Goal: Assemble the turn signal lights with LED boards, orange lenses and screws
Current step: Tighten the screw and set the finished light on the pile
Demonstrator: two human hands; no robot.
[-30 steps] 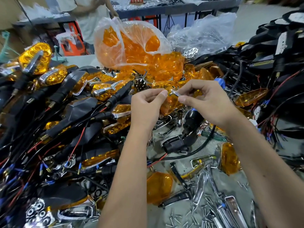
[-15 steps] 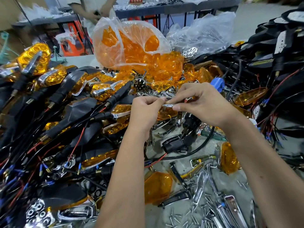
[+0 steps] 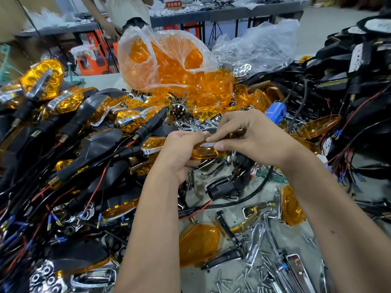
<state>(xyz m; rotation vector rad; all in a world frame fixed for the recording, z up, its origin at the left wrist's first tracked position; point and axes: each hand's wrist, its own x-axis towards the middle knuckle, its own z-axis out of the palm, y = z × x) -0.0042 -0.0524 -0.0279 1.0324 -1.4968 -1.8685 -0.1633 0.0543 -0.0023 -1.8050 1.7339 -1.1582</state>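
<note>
At the centre of the head view my left hand grips an orange lens from the left side. My right hand pinches a small chrome trim piece between thumb and fingers and holds it on the lens's top edge. Under my hands lies a black lamp housing with a black and a red wire. Loose screws are scattered on the table near the bottom. Another orange lens lies flat between my forearms.
A heap of assembled lamps with wires fills the left. A plastic bag of orange lenses stands behind my hands, a clear bag beside it. Black housings pile at the right. A blue tool lies behind. A person stands at the far table.
Both hands have sunk a little toward the pile. The chrome piece that my fingers held between the hands now lies against the orange lens. The person at the back has moved.
</note>
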